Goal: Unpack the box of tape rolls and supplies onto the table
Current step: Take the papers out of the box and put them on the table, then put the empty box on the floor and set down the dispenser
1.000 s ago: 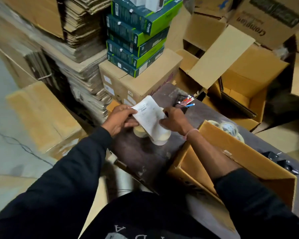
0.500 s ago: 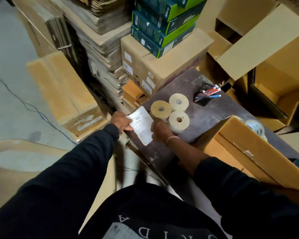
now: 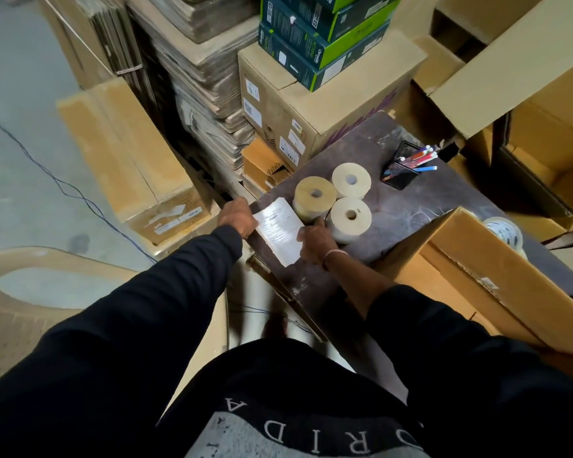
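Head cam, looking steeply down, near table (image 3: 411,206).

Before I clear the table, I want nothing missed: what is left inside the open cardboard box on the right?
Inside the cardboard box, only one clear tape roll shows above the wall. That wall hides everything deeper.
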